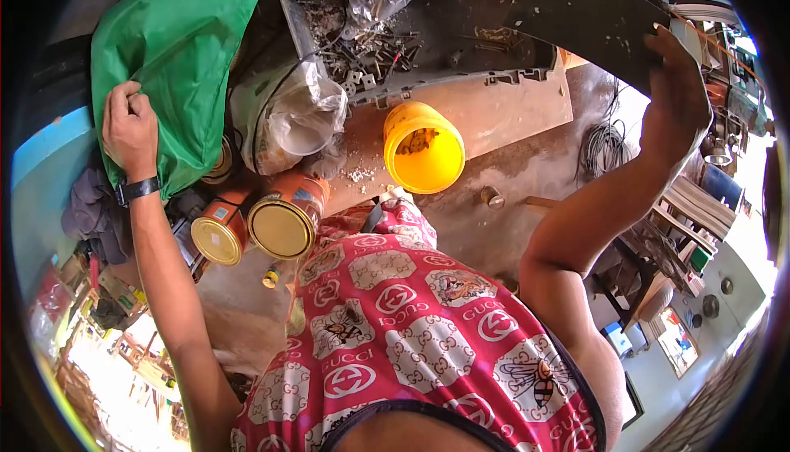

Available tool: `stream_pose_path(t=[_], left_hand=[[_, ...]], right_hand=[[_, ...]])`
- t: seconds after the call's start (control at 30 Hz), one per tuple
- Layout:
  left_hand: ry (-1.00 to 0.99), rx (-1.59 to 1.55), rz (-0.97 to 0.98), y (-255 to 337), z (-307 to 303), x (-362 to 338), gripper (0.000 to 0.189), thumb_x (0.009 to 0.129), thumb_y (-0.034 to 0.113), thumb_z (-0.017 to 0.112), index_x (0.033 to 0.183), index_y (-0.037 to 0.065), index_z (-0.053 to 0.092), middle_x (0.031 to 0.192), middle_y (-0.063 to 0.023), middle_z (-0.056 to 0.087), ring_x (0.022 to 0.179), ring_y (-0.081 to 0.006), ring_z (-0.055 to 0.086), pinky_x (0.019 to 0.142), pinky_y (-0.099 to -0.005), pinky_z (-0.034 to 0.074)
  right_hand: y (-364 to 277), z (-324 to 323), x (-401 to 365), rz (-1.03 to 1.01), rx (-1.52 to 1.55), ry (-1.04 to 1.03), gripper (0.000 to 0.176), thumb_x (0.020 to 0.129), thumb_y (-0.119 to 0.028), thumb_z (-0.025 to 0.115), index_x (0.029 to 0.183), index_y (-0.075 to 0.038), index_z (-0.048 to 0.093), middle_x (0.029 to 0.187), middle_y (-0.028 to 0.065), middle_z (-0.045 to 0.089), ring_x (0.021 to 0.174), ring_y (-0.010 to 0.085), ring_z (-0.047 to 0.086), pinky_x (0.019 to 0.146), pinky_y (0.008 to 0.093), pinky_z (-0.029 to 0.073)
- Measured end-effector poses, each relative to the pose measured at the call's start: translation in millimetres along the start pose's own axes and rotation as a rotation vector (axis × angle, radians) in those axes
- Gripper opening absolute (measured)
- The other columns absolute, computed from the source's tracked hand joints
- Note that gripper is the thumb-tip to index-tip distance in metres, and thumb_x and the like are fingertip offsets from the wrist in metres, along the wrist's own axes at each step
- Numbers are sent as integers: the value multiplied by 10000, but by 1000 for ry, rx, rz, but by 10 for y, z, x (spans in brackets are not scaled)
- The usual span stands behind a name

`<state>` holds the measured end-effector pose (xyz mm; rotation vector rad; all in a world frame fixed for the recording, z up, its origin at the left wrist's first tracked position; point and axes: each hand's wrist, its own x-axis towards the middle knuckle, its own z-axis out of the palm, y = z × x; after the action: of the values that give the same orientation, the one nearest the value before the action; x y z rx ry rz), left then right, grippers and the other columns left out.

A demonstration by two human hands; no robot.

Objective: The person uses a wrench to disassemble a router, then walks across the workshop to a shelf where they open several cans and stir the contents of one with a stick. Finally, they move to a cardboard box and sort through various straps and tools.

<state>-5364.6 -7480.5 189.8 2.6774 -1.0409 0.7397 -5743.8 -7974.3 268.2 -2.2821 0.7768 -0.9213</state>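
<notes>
On the left, my left hand [130, 131] is closed on the green cloth [177, 65], its fingers curled against the fabric. A dark watch band is on that wrist. At the upper right, my right hand [679, 81] grips the end of a long dark curved panel [588, 20], partly in shadow. Between my hands stands a dark tray [461, 57] with metal screws and small parts [374, 57] in it. An orange-yellow bucket [425, 149] stands open in front of the tray, with some brown bits inside. Beside the cloth is a plastic bag [309, 114].
Two round tins [282, 226] [216, 240] stand at the lower left of the bucket. A wooden board [510, 114] lies under the tray. A coil of wire [605, 149] and a small metal can [492, 197] are to the right.
</notes>
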Motion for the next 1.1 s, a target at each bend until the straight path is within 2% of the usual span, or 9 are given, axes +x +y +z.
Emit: stream_pose_path(t=[0.13, 0.2, 0.3, 0.33, 0.7, 0.77, 0.9, 0.97, 1.1], left_hand=[[13, 29, 16, -38, 28, 0, 146, 875, 82, 571, 954, 103, 692, 940, -69, 728, 858, -307, 698, 735, -411, 548], [12, 30, 36, -60, 56, 4, 146, 874, 85, 574, 955, 102, 695, 939, -70, 729, 861, -307, 699, 738, -411, 549], [-21, 41, 15, -91, 77, 7, 147, 874, 92, 579, 957, 103, 700, 944, -72, 730, 856, -310, 698, 739, -411, 549], [-24, 35, 12, -94, 78, 9, 148, 873, 95, 580, 957, 103, 701, 946, -74, 730, 861, -311, 697, 745, -414, 548], [-5, 43, 7, -141, 131, -28, 162, 867, 114, 579, 967, 112, 707, 954, -81, 737, 890, -319, 696, 774, -431, 547], [7, 30, -1, -123, 130, -30, 161, 864, 113, 582, 969, 112, 705, 953, -85, 738, 880, -323, 698, 765, -434, 548], [0, 10, -55, -121, 140, -46, 164, 873, 130, 575, 979, 133, 700, 968, -74, 736, 869, -330, 696, 747, -439, 546], [19, 4, -51, -128, 147, -56, 168, 879, 135, 565, 986, 146, 694, 974, -60, 732, 858, -329, 693, 728, -442, 542], [19, 14, -62, -39, 113, -40, 156, 887, 124, 553, 977, 142, 679, 963, -50, 719, 826, -323, 687, 689, -447, 535]], right_hand=[[10, -9, 0, 3, -173, -55, 448, 844, 49, 481, 1216, -23, 720, 1161, 57, 748, 1118, 165, 682, 1026, 297, 485], [167, 4, 28, -127, -111, -72, 473, 817, 38, 505, 1205, -93, 742, 1101, 34, 765, 1008, 119, 685, 912, 286, 518], [352, 100, 11, -76, 18, -151, 468, 832, 66, 482, 1244, -11, 692, 1209, 75, 727, 1169, 172, 654, 1068, 294, 443], [-41, 158, -44, -229, 47, -168, 512, 685, 53, 504, 1162, 29, 687, 1096, 102, 675, 1017, 200, 637, 947, 307, 484], [210, 277, -277, -89, 365, -141, 491, 706, 61, 446, 1131, 19, 690, 1071, 99, 670, 1011, 198, 637, 962, 307, 478], [329, 202, -280, -14, 57, -196, 489, 824, 66, 473, 1259, -15, 681, 1209, 79, 722, 1177, 169, 644, 1085, 306, 429], [140, 236, -435, 171, 71, -107, 488, 814, 64, 469, 1247, -7, 682, 1180, 74, 726, 1156, 182, 654, 1083, 313, 432], [201, 218, -472, 172, -11, -63, 471, 799, 2, 516, 1204, -90, 738, 1078, 32, 766, 976, 125, 683, 913, 294, 519], [177, 210, -506, 189, -18, -75, 462, 800, 2, 515, 1198, -81, 736, 1063, 36, 760, 974, 124, 673, 895, 307, 528]])
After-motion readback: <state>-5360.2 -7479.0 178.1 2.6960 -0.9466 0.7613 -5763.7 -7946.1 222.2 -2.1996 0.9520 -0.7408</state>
